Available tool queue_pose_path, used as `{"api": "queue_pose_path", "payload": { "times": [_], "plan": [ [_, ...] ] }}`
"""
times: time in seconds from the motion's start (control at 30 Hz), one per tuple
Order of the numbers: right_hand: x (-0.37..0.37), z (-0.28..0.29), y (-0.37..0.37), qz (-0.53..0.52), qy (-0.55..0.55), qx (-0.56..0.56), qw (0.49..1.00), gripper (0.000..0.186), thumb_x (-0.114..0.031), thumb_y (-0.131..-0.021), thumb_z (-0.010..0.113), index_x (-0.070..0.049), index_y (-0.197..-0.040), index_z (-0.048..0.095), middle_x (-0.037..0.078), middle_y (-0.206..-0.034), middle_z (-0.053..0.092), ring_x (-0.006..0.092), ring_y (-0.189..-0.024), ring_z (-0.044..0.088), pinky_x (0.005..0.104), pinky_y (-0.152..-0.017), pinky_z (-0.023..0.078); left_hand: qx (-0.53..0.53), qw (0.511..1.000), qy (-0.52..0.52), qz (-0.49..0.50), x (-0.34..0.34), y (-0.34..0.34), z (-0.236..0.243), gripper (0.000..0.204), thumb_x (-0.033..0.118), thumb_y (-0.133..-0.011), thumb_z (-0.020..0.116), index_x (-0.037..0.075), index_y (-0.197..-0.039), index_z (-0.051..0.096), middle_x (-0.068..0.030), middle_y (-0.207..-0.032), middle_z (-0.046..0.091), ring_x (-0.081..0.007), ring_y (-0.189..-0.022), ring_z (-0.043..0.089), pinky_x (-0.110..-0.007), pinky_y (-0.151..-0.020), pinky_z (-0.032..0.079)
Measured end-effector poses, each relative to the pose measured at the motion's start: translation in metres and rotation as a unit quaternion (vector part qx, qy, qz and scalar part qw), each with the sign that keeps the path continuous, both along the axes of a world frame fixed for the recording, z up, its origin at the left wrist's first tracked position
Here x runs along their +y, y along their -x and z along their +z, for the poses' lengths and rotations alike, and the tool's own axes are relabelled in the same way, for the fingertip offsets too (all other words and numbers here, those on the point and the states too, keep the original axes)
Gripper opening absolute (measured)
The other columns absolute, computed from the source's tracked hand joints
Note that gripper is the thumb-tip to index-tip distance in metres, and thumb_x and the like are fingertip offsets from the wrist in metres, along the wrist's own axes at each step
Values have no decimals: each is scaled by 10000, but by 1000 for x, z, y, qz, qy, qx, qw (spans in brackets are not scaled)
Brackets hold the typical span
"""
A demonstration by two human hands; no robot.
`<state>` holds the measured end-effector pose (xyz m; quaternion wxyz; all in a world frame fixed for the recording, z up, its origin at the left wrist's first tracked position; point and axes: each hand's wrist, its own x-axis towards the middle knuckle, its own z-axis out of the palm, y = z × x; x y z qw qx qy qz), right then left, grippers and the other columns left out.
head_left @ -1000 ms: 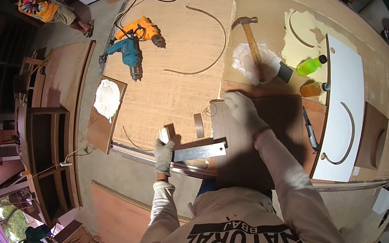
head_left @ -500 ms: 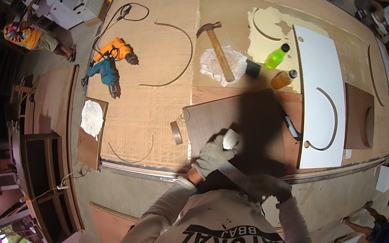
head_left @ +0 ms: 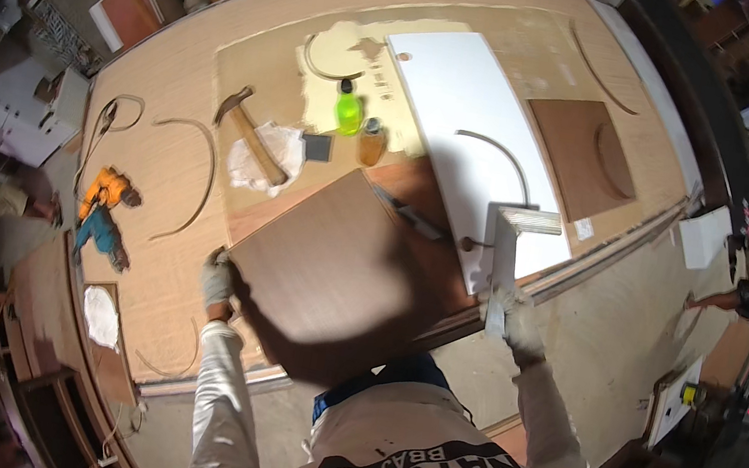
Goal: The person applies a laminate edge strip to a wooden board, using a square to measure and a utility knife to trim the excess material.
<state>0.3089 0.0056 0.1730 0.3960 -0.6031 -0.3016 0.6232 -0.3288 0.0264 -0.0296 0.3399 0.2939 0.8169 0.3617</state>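
My right hand (head_left: 523, 332), in a pale work glove, grips the blade end of a metal try square (head_left: 507, 254). The square's ribbed stock points away from me, over the near end of the white panel (head_left: 463, 92). My gloved left hand (head_left: 220, 284) is at the left corner of a brown wood-grain board (head_left: 323, 255), its fingers closed around the edge. My body's shadow covers much of that board. At its far edge lies a utility knife (head_left: 408, 215), partly blurred.
A hammer (head_left: 254, 134) rests on a white cloth (head_left: 253, 172), beside a dark block (head_left: 317, 148). Green (head_left: 347, 112) and amber (head_left: 371, 143) bottles stand nearby. Orange (head_left: 110, 187) and teal (head_left: 103, 237) power drills lie at left. People are at both sides.
My left hand has let go of the try square's stock and moved to the board's left corner. My right hand has carried the square rightward. The view has turned and shifted.
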Motion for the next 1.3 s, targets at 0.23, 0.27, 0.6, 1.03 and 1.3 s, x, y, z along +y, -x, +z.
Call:
{"api": "queue_pose_path", "payload": {
  "times": [0.23,0.27,0.6,1.03,1.3],
  "plan": [
    [115,-82,-156,-129,-52,-3,990,344,-349,-1079,666,-15,-1114,743,63,-935,742,164,-778,666,325,-700,565,47,996,77,-11,13,-53,4,325,304,-922,752,-17,-955,784,-51,-749,718,-145,-623,638,-346,-576,519],
    [130,-88,-168,-111,-18,-23,993,374,-371,-1070,674,-13,-1165,732,67,-960,746,189,-789,680,347,-705,583,69,998,15,-5,5,-47,3,335,293,-914,761,-36,-971,784,-51,-760,715,-141,-645,627,-351,-595,518],
    [222,-109,-259,-28,-139,-321,936,292,-316,-1018,718,-30,-1068,749,56,-937,749,164,-745,658,335,-651,549,277,930,220,-95,-5,-149,71,383,319,-947,603,-5,-1035,789,-321,-1051,758,-476,-1013,750,-565,-872,605],
    [189,-114,-138,113,-432,-562,696,464,-120,-1021,652,12,-1462,596,257,-1434,635,430,-1284,626,506,-1091,498,381,913,135,-52,-69,-61,98,272,315,-1041,593,101,-1074,758,-202,-1088,768,-413,-1038,733,-520,-896,583],
    [150,-125,83,355,-351,-513,698,516,-21,-976,559,4,-1491,542,290,-1438,593,465,-1327,580,533,-1142,476,360,931,39,-39,-42,-30,82,304,335,-1050,623,69,-1096,761,-242,-1075,760,-448,-1027,718,-534,-897,565]
  ]
}}
